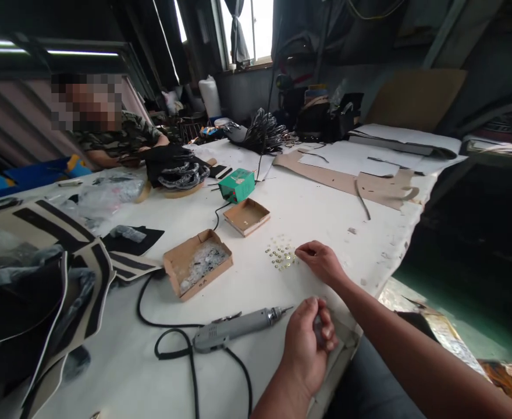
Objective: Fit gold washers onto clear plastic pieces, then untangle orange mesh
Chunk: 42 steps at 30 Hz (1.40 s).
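Observation:
Small brass-coloured round pieces (282, 256) lie scattered on the white tabletop, too small to make out in detail. My right hand (321, 262) rests at their right edge, thumb and finger pinched together; whatever may be between the fingertips is too small to name. Closer to me, my left hand (306, 343) is curled into a fist with the thumb on top, and its contents are hidden. A grey electric screwdriver (238, 329) lies just left of that fist, its bit pointing towards it.
A cardboard tray (199, 265) holds small clear and dark bits; a shallower cardboard box (247, 218) sits behind it. Beyond is a green power box (237, 185). Black cable loops near the screwdriver. Striped bags (94, 279) cover the left side, and another person (120, 137) sits across.

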### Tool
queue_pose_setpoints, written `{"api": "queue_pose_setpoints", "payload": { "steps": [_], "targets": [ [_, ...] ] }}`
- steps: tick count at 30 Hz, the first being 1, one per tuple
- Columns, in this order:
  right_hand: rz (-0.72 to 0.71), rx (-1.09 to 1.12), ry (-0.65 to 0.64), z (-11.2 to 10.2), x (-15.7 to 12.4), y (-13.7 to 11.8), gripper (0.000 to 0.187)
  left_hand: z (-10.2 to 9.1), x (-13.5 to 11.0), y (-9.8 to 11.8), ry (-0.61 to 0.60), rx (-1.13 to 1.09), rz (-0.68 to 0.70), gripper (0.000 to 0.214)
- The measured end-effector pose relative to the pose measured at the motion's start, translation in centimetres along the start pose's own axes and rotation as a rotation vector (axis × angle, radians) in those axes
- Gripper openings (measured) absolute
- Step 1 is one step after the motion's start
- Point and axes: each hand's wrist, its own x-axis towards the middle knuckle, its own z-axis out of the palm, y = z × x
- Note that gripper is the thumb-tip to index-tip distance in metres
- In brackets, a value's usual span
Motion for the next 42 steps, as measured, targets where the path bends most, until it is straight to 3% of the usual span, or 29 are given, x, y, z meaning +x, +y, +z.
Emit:
{"api": "queue_pose_setpoints", "payload": {
  "steps": [6, 14, 34, 42],
  "targets": [
    [-0.012, -0.194, -0.041, 1.0, 0.2, 0.4, 0.019, -0.2, 0.4, 0.2, 0.003, -0.048, -0.034, 0.032],
    [0.094, -0.363, -0.079, 1.5, 0.8, -0.5, 0.019, -0.2, 0.2, 0.3, 0.017, -0.062, -0.029, 0.028],
    [0.097, -0.447, -0.132, 1.2, 1.2, -1.0, 0.021, -0.1, 0.1, 0.7, 0.000, -0.019, -0.040, 0.025],
    [0.099, -0.370, -0.165, 0.6, 1.1, -1.1, 0.028, -0.2, 0.2, 0.4, -0.014, -0.023, -0.035, 0.028]
  ]
}}
